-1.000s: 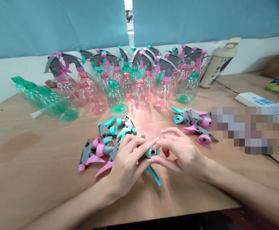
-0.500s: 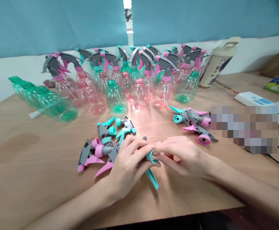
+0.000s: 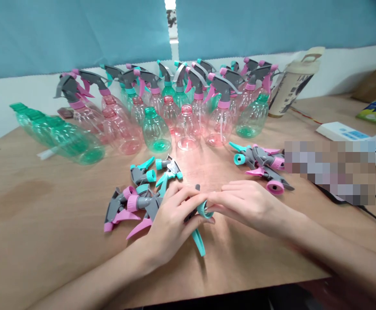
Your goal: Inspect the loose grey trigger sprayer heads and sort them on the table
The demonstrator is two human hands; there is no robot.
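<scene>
My left hand [image 3: 175,221] is closed around a grey and teal spray trigger head [image 3: 198,242], its teal collar [image 3: 204,210] facing right and its lever pointing down toward me. At the collar's opening, the fingertips of my right hand [image 3: 248,202] are pressed together; whatever they pinch is hidden. Beside my left hand lie loose trigger heads, among them a pink and grey one [image 3: 118,211] and a teal and grey one [image 3: 143,174]. Farther right, another pile of trigger heads [image 3: 262,161] rests on the table.
Pink and green bottles, such as a green one [image 3: 155,133], stand in rows behind my hands, many topped with trigger heads. Several green bottles [image 3: 75,140] form a row at left. A tumbler [image 3: 293,84], a white power strip [image 3: 343,133] and a blurred-out patch are at right.
The lever of the held trigger head has swung slightly left. My right fingers have drawn closer together at the collar, with the hand turned a little. The bottles and piles stay put.
</scene>
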